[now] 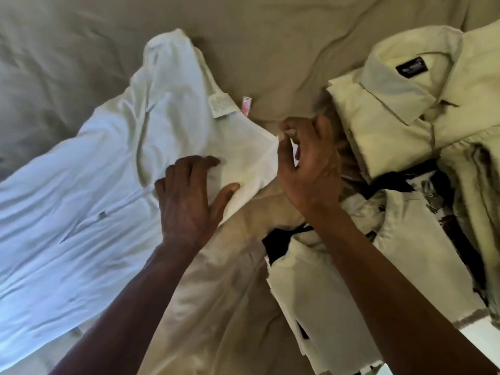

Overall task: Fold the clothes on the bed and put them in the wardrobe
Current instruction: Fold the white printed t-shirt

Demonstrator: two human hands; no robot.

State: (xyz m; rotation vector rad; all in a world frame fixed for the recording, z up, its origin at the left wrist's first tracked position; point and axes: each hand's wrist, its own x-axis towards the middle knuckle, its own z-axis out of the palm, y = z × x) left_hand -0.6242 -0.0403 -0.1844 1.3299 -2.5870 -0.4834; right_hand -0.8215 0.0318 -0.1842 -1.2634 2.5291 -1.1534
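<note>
Folding the white shirt (108, 171) spread on the bed (270, 50) goes best if the left hand (189, 201), fingers spread, pins it flat while the right hand (308, 169) pinches its corner taut.

bed sheet (270, 50): we see matt beige cloth, soft, creased
white garment (94, 185): thin matt cloth, smooth but wrinkled
care label (221, 106): we read it as stiff woven fabric, pale
cream shirt (392, 104): crisp matt cloth, firm collar
black tag (411, 67): dark woven cloth, slight sheen
</note>
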